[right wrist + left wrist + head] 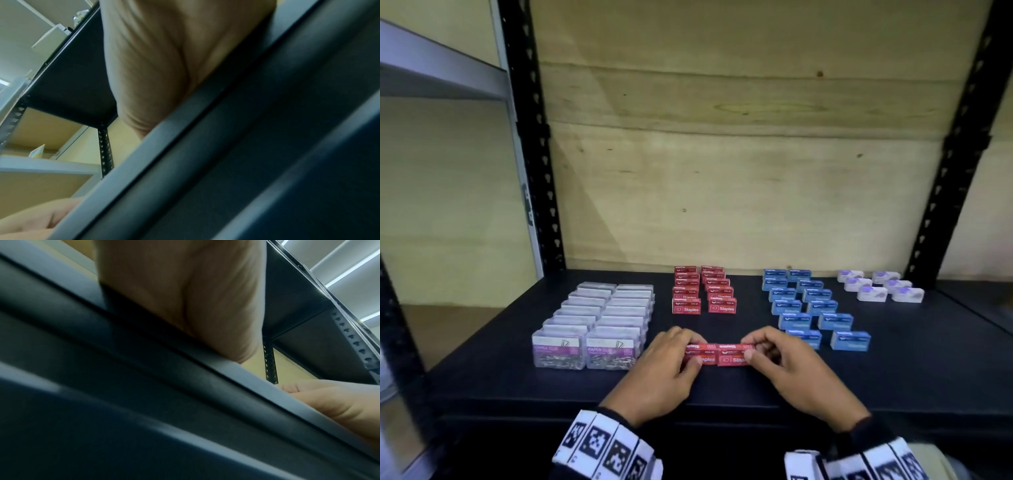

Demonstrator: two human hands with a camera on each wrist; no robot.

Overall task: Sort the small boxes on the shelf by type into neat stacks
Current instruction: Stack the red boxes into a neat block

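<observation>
Two red staples boxes stand side by side near the front of the black shelf [914, 370]. My left hand [690, 351] pinches the left red box [703, 356] between thumb and fingers. My right hand [750, 348] pinches the right red box [732, 356] the same way. Behind them, two rows of red staples boxes [703, 291] run toward the back. In both wrist views only the heel of a palm [185, 296] [164, 56] and the shelf's front edge [226, 368] show; the boxes are hidden.
Clear paper clip boxes [599, 318] sit in two rows at the left. Blue boxes [811, 305] form two rows right of the red ones. White and purple boxes [880, 286] stand at the back right. Black slotted uprights [534, 137] flank the wooden back panel.
</observation>
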